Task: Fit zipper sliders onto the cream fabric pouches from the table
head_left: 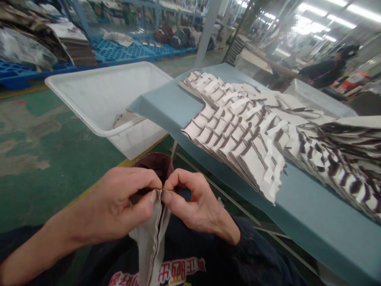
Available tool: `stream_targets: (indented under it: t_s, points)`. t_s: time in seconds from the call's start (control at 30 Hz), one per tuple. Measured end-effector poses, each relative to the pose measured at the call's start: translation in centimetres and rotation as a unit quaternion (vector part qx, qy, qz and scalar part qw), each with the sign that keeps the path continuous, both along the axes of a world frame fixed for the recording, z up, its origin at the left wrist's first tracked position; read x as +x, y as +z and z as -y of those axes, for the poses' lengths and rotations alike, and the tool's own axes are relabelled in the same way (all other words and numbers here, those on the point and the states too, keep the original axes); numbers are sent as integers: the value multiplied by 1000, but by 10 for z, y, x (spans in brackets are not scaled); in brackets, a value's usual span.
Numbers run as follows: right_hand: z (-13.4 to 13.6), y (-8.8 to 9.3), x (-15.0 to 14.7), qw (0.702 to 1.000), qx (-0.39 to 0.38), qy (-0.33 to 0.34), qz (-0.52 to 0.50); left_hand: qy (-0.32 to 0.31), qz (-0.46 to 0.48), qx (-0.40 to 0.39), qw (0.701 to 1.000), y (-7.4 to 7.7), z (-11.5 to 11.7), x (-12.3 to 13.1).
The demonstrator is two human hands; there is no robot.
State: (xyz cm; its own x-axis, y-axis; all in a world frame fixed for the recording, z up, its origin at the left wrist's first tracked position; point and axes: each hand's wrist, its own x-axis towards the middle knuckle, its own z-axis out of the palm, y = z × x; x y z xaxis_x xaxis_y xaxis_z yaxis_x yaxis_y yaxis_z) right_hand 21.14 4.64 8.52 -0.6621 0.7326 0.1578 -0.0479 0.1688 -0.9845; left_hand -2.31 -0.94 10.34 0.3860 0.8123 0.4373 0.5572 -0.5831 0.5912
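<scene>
Between my two hands hangs a white fabric piece [145,242] with a dark edge line running down its length. Thumb and fingers of my left hand [119,202] pinch its top end from the left. From the right, my right hand [196,202] pinches the same top end, its fingertips almost meeting the left ones. The lower part of the fabric drops in front of my dark printed clothing. To the right, layered white fabric pieces [226,131] with dark edges lie in overlapping rows on the blue-grey table [297,198].
A white plastic tub [104,87] with some fabric inside stands left of the table. A dark reddish container [156,161] sits just beyond my hands. Blue pallets [119,51] with goods are at the back left. A person [324,71] is at the far right.
</scene>
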Motion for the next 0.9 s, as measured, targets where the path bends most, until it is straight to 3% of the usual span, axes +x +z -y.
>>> stream_targets:
  t_s: [0.2,0.33,0.47,0.67,0.8,0.9]
  points:
    - [-3,8,-7,998,-59,6,36,10,69,-152,986,23,-7,2]
    - [-9,7,-8,997,-51,10,48,32,100,-242,965,15,-8,-1]
    - [-10,6,-7,997,-25,-9,78,49,132,-253,957,2,-1,-3]
    - [-5,13,-5,998,-24,-24,62,35,135,-280,950,12,5,4]
    - [-7,9,-1,997,-66,12,37,25,125,-306,943,11,4,1]
    - [-7,6,3,997,-66,38,7,11,118,-278,953,4,7,-5]
